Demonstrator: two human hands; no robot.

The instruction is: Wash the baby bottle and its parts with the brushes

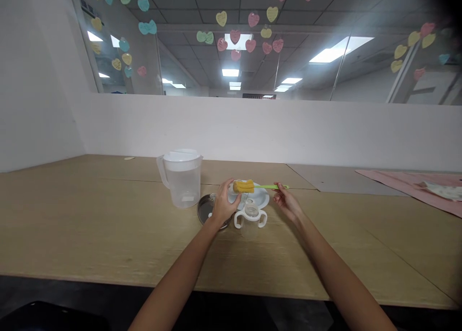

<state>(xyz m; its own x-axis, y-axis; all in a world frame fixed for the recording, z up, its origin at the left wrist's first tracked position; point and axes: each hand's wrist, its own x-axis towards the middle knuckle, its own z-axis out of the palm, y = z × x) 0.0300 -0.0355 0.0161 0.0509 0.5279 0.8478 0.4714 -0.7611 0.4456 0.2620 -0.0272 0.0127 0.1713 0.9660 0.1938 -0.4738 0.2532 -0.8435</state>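
My right hand [286, 200] pinches the thin green handle of a bottle brush [245, 186], which lies almost level in the air with its yellow sponge head to the left. My left hand [225, 199] curves its fingers and thumb around the sponge's far end. A small, dull, see-through-looking piece seems to sit over that tip, but I cannot make out what it is. Below the brush stands a clear baby bottle [251, 210] with two white side handles and an uncovered top. A white plate [263, 198] lies behind the bottle, partly hidden by the brush and bottle.
Left of my hands stands a translucent lidded pitcher [184, 182]. A round metal tray [204, 210] with small white pieces lies partly under my left hand. A grey mat [335, 179] and pink cloth [393, 184] lie at right. The wooden table [108, 235] meets a white wall.
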